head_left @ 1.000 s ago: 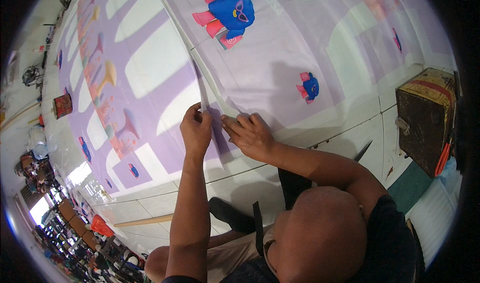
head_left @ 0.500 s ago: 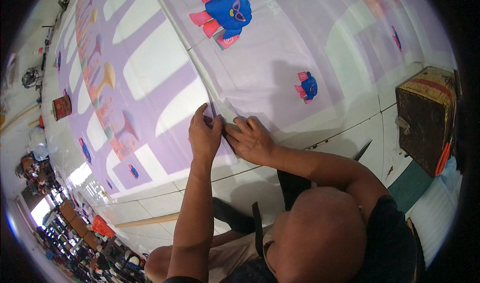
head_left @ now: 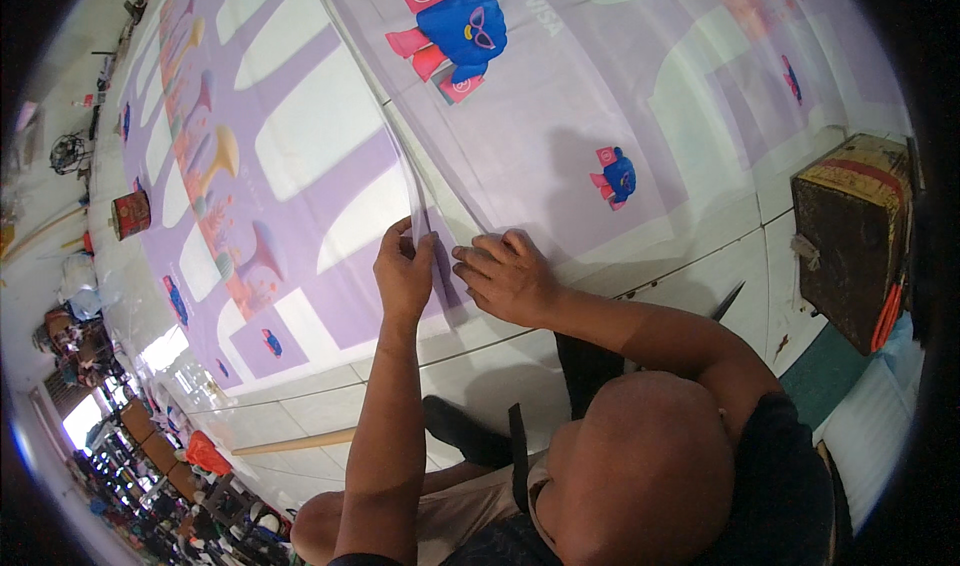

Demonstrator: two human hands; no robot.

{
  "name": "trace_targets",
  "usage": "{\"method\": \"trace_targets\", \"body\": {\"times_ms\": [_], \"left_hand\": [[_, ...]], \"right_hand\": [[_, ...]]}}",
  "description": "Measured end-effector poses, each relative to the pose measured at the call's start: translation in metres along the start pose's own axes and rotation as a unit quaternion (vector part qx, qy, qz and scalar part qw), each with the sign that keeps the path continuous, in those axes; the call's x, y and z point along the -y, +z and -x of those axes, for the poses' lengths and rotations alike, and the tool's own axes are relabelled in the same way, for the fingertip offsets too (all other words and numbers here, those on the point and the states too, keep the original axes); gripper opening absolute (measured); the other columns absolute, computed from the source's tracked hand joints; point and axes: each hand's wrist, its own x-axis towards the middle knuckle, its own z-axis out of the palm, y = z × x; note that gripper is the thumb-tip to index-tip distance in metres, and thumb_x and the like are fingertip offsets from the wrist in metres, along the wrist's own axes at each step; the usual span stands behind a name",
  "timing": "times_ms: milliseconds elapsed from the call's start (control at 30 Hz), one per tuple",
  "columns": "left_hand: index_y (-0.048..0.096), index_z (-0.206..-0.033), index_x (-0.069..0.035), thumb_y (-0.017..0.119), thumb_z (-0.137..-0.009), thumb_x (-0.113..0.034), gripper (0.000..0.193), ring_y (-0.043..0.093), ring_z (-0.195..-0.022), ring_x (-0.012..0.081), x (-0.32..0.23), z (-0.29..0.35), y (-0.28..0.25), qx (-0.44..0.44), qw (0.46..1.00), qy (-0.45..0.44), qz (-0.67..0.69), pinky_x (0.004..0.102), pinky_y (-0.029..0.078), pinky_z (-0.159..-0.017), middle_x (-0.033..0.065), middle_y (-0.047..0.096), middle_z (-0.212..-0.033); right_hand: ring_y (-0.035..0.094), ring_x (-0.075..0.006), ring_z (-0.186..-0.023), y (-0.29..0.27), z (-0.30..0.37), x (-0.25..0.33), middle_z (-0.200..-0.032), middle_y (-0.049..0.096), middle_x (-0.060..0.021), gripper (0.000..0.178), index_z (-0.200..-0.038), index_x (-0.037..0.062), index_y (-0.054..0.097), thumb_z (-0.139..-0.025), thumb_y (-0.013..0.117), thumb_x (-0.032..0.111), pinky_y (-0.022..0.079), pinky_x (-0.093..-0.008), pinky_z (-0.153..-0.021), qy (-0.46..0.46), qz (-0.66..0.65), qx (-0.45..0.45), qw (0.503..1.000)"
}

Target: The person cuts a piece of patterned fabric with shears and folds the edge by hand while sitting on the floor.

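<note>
A large purple-and-white printed sheet (head_left: 300, 156) with horn pictures lies to the left, its near right edge slightly raised. My left hand (head_left: 404, 274) pinches that edge between thumb and fingers. Beside it on the right lies a paler lilac printed sheet (head_left: 560, 96) with blue cartoon figures. My right hand (head_left: 508, 278) rests at its near left corner, fingers bent around the edge; the fingertips are partly hidden. A narrow wedge of white tile shows between the sheets and closes toward my hands.
A worn dark box (head_left: 850, 236) with a yellowish top stands at the right, near a pointed dark blade (head_left: 730, 300). A red tin (head_left: 130, 214) sits by the left sheet. A wooden stick (head_left: 295, 442) lies on the tiled floor (head_left: 330, 406). Clutter fills the lower left.
My hands have moved apart from nearly touching. The left sheet's edge is lifted more, and the gap between the two sheets has widened. The view has shifted slightly.
</note>
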Motion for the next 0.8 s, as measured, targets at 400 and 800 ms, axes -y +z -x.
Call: {"method": "trace_targets", "body": {"times_ms": [400,800], "left_hand": [[0.069,-0.103,0.004,0.071,-0.093,-0.019,0.025,0.055,-0.069,0.0093,0.012,0.002,0.008,-0.014,0.988,-0.016,0.155,0.026,0.046,-0.065,0.0024,0.063,-0.075],[0.067,-0.09,0.002,0.071,-0.094,-0.019,0.022,0.054,-0.067,0.0076,0.002,-0.006,0.007,-0.034,0.985,-0.028,0.167,0.0245,0.045,-0.062,0.0022,0.063,-0.074]], "right_hand": [[0.055,-0.0208,-0.107,-0.008,-0.013,0.009,-0.111,0.066,-0.004,0.04,-0.118,0.0102,0.065,-0.088,0.07,0.036,0.035,-0.0421,-0.095,0.083,-0.077,-0.009,0.994],[0.054,-0.0208,-0.104,-0.01,-0.017,0.008,-0.107,0.065,-0.0033,0.039,-0.116,0.0097,0.065,-0.087,0.071,0.034,0.036,-0.0428,-0.093,0.095,-0.089,0.011,0.991]]}}
